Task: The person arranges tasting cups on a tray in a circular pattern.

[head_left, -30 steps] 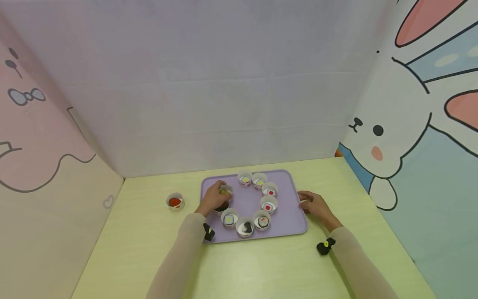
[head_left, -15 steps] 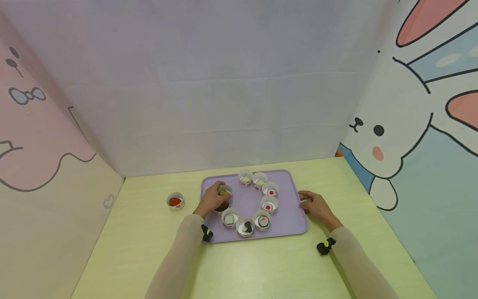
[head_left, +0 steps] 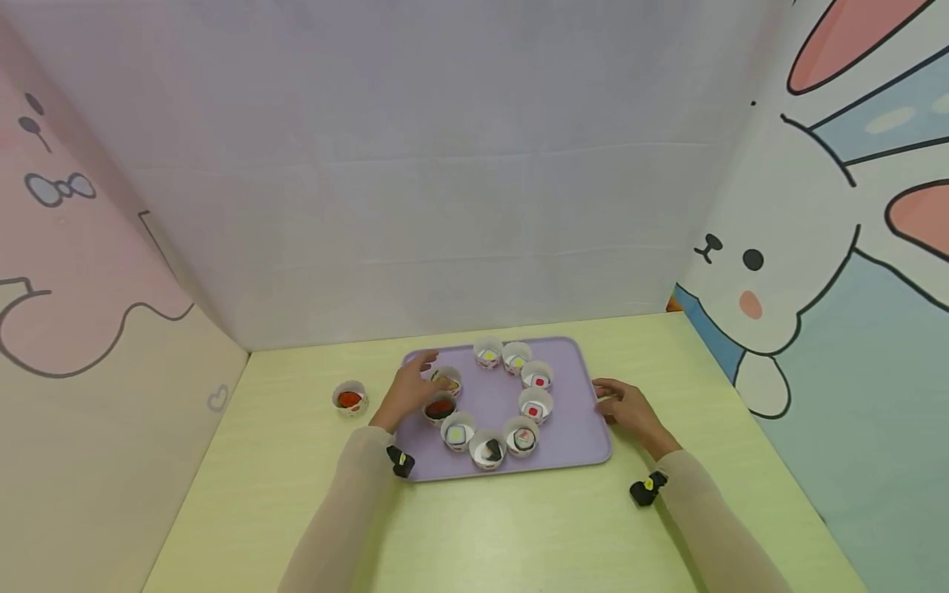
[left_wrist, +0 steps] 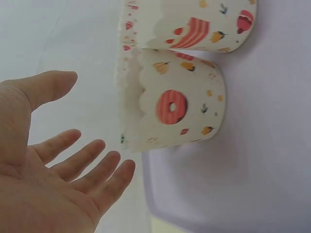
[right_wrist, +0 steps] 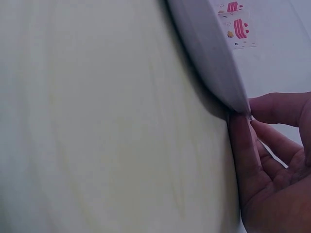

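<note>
A ring of white paper baking cups, each with a small sushi-like piece inside, stands on a lilac tray (head_left: 493, 394). My left hand (head_left: 404, 397) is spread at the tray's left side, thumb and fingers around but off a cup with a yellowish piece (head_left: 454, 375). Just nearer me is a cup with a dark red and black piece (head_left: 441, 409). In the left wrist view, the open left hand (left_wrist: 58, 184) is apart from a donut-printed cup (left_wrist: 194, 102). At the tray's right edge, my right hand (head_left: 628, 410) pinches the rim (right_wrist: 238, 92) between thumb and finger.
Another paper cup (head_left: 350, 399) with an orange-red piece stands on the pale wooden table (head_left: 296, 478), left of the tray. A white back wall (head_left: 445, 206) and printed side panels (head_left: 786, 329) close in the table.
My left hand has let go of the cup with the yellowish piece and drawn back left, its fingers spreading. The right hand has stayed at the tray's rim.
</note>
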The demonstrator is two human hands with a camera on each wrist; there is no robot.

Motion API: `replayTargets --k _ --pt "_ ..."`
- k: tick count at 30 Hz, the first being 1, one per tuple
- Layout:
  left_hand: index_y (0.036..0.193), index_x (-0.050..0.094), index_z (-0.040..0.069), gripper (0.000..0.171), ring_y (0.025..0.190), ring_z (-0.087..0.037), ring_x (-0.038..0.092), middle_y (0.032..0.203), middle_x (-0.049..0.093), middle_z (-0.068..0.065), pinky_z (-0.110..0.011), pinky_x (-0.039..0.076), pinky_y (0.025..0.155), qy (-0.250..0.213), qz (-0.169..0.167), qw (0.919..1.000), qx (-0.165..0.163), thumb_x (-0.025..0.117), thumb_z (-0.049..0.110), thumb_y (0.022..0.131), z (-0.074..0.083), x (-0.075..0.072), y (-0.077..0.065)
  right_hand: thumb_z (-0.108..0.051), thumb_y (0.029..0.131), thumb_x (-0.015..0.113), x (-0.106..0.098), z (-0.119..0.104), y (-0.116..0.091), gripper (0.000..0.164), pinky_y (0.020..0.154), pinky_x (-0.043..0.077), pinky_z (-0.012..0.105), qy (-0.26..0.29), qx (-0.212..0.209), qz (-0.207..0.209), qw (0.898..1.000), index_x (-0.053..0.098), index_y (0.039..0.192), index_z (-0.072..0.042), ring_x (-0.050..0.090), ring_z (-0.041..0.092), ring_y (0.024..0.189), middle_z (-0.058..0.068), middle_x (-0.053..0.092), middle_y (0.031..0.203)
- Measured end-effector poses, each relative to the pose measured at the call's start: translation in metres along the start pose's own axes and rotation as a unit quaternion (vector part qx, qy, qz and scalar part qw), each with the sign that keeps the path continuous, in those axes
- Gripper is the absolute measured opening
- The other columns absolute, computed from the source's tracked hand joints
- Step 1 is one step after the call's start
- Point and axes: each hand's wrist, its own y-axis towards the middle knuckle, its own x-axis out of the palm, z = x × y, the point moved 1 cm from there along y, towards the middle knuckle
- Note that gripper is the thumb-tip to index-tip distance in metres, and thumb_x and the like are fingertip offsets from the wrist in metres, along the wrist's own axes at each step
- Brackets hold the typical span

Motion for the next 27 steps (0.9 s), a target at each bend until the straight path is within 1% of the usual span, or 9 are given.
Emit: replayTargets --k 5,9,19,22,27 --pt "0.143 0.046 0.007 0.062 0.134 -0.037 0.048 0.146 0.05 -0.018 -0.052 0.044 0.106 -0.005 0.014 0.9996 0.023 0.071 0.024 0.089 0.003 -0.012 -0.003 -0.002 0.087 0.062 0.0 0.0 0.0 0.056 0.074 0.055 0.028 0.001 -0.002 0.0 1.0 0.049 0.142 -0.002 0.063 0.021 0.096 0.023 0.056 0.13" --pt "0.143 0.045 0.008 0.062 0.135 -0.036 0.048 0.147 0.05 -0.016 -0.05 0.044 0.106 -0.017 0.024 0.9991 0.031 0.07 0.026 0.089 0.006 -0.022 -0.006 -0.002 0.087 0.062 0.0 0.0 0.0 0.056 0.073 0.055 0.028 0.002 -0.003 0.001 1.0 0.05 0.141 -0.001 0.063 0.021 0.095 0.023 0.056 0.129" --pt "0.142 0.046 0.015 0.062 0.137 -0.031 0.046 0.147 0.049 -0.009 -0.05 0.042 0.108 -0.082 0.058 0.9941 0.042 0.072 0.031 0.089 0.014 -0.047 -0.019 -0.001 0.087 0.063 0.0 0.001 0.001 0.057 0.074 0.055 0.028 0.006 0.004 0.001 1.0 0.049 0.142 -0.001 0.063 0.018 0.094 0.023 0.056 0.129" --pt "0.143 0.044 0.015 0.063 0.137 -0.031 0.045 0.146 0.049 -0.01 -0.05 0.042 0.109 -0.087 0.068 0.9925 0.054 0.072 0.031 0.089 0.014 -0.055 -0.023 -0.002 0.087 0.063 0.0 0.002 0.001 0.057 0.074 0.055 0.028 0.004 0.002 0.0 1.0 0.049 0.142 -0.001 0.063 0.019 0.095 0.024 0.056 0.13" --pt "0.145 0.042 0.012 0.066 0.138 -0.033 0.044 0.147 0.048 -0.014 -0.05 0.041 0.11 -0.085 0.086 0.9895 0.08 0.072 0.029 0.089 0.008 -0.067 -0.032 -0.002 0.087 0.063 0.0 0.003 0.002 0.057 0.074 0.055 0.027 0.008 0.005 -0.003 1.0 0.049 0.142 -0.002 0.063 0.019 0.096 0.023 0.055 0.131"
